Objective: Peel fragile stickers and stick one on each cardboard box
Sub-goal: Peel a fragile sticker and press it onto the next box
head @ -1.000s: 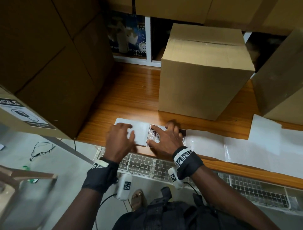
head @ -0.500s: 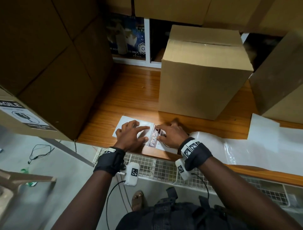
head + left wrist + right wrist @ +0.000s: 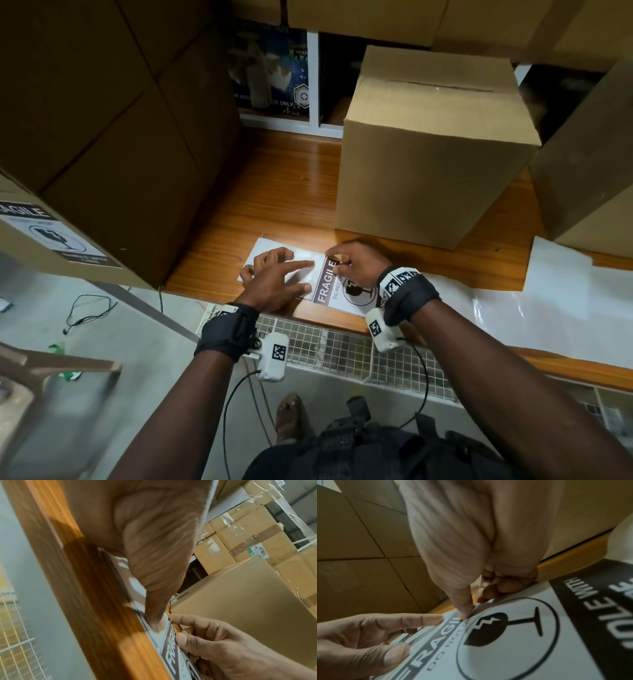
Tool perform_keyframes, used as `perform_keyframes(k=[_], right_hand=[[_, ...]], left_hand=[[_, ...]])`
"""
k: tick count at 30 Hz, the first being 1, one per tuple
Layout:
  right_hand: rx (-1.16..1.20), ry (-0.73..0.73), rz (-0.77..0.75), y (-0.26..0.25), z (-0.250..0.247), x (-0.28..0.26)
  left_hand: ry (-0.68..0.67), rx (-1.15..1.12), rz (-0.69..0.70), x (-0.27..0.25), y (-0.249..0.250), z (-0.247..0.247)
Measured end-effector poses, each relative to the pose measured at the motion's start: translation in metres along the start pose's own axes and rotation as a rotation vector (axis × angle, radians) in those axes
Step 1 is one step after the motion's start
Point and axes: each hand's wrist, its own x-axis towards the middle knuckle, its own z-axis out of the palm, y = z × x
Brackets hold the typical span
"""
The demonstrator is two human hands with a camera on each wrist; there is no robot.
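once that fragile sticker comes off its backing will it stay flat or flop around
Probably floppy: the fragile sticker looks paper-thin where the right hand pinches its corner. Likely very light, and apt to curl or cling to itself. The left hand presses the backing sheet flat.

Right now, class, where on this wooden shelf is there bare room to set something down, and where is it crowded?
Bare wood lies on the shelf between the dark stacked boxes and the upright cardboard box. The front is crowded: the left hand presses the backing sheet, the right hand pinches the fragile sticker, and white sheets cover the right.
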Motion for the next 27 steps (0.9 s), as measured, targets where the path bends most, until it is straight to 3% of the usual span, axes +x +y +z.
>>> perform_keyframes(k=[18, 27], right_hand=[[0.024, 0.108, -0.083, 0.006, 0.002, -0.004], [0.278, 0.137, -0.119, 0.015, -0.015, -0.035]], left_hand=[[-0.001, -0.087, 0.007, 0.002, -0.008, 0.004], [0.051, -0.033, -0.027, -0.001, 0.005, 0.002]])
